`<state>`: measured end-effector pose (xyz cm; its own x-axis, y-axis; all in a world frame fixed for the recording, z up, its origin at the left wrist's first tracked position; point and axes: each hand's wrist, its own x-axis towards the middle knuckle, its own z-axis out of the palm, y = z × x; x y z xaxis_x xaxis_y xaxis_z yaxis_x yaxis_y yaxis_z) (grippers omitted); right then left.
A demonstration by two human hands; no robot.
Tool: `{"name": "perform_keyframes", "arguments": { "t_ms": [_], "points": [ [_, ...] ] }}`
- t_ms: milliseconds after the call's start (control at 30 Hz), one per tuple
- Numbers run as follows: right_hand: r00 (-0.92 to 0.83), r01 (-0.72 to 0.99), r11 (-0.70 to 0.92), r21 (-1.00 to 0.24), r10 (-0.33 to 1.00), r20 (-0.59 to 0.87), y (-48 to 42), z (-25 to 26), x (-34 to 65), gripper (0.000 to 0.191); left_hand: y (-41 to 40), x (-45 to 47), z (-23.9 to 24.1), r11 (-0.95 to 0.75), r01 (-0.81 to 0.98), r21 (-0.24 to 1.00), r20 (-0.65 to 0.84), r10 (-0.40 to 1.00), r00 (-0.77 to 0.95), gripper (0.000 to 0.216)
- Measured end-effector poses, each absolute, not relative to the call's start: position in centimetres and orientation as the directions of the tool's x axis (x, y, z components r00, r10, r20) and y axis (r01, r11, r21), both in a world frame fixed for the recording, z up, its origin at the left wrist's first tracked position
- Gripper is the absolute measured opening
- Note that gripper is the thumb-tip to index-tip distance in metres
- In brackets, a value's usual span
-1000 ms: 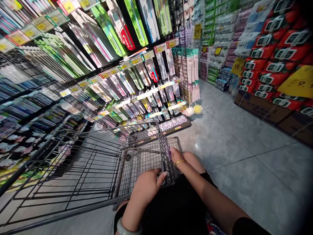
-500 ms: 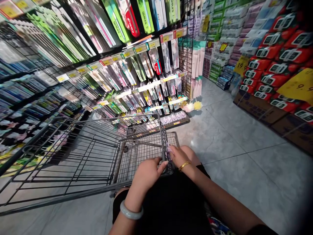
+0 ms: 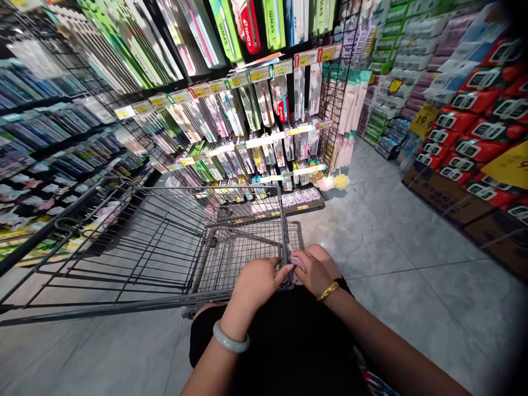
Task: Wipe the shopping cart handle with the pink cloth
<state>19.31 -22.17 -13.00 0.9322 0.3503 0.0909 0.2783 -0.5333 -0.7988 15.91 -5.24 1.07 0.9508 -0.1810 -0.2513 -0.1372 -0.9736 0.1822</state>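
A grey wire shopping cart [image 3: 136, 303] stands in front of me, and its basket holds nothing that I can see. My left hand [image 3: 260, 281], with a pale bangle on its wrist, is closed over the rim at the cart's near right end. Just right of it, my right hand [image 3: 314, 274], wearing a gold bracelet, pinches a pale purple cloth [image 3: 296, 260] against the outer side of that end. The cloth is partly hidden behind the fingers and the cart's bars.
A rack of packaged toothbrushes [image 3: 235, 118] rises beyond the cart. Shelves of dark packets [image 3: 45, 126] run along the left. Red packs [image 3: 466, 118] are stacked on cardboard boxes [image 3: 443, 201] at the right. Grey floor tiles [image 3: 383, 225] lie between the rack and boxes.
My view has shifted, so the rack appears further right. My right hand has come a little lower beside the left, and more of the purple cloth shows. The left hand still grips the rim.
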Motion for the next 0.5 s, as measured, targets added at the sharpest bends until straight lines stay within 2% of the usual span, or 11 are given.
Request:
{"name": "perform_keyframes", "arguments": {
  "t_ms": [100, 200, 267, 333, 400, 467, 500],
  "points": [
    [0.922, 0.288, -0.461, -0.839, 0.371, 0.113, -22.4, -12.4, 18.6, 0.03, -5.2, 15.9, 1.1, -0.972, -0.142, 0.19, -0.239, -0.186, 0.953, 0.074],
    [0.948, 0.26, -0.446, -0.856, 0.286, 0.139, -22.1, -12.3, 18.7, 0.029, -5.2, 15.7, 1.3, -0.971, -0.157, 0.181, -0.22, -0.195, 0.956, 0.075],
    [0.961, 0.272, -0.415, -0.868, 0.16, 0.224, -21.9, -11.0, 19.2, 0.029, -5.2, 15.3, 1.3, -0.971, -0.185, 0.154, -0.194, -0.213, 0.958, 0.074],
    [0.918, 0.392, -0.39, -0.833, 0.102, 0.384, -21.6, -8.6, 20.2, 0.03, -5.2, 14.9, 1.3, -0.969, -0.22, 0.117, -0.175, -0.238, 0.955, 0.074],
    [0.807, 0.59, -0.393, -0.705, 0.276, 0.522, -21.2, -6.2, 21.6, 0.029, -5.1, 14.5, 1.1, -0.964, -0.252, 0.086, -0.177, -0.263, 0.948, 0.073],
    [0.663, 0.743, -0.396, -0.539, 0.541, 0.517, -20.6, -4.4, 23.6, 0.024, -5.2, 14.2, 0.9, -0.96, -0.269, 0.073, -0.194, -0.278, 0.941, 0.074],
    [0.615, 0.781, -0.406, -0.474, 0.627, 0.477, -20.3, -3.8, 24.9, 0.021, -5.2, 14.1, 0.7, -0.961, -0.268, 0.071, -0.202, -0.277, 0.939, 0.074]
  ]
}}
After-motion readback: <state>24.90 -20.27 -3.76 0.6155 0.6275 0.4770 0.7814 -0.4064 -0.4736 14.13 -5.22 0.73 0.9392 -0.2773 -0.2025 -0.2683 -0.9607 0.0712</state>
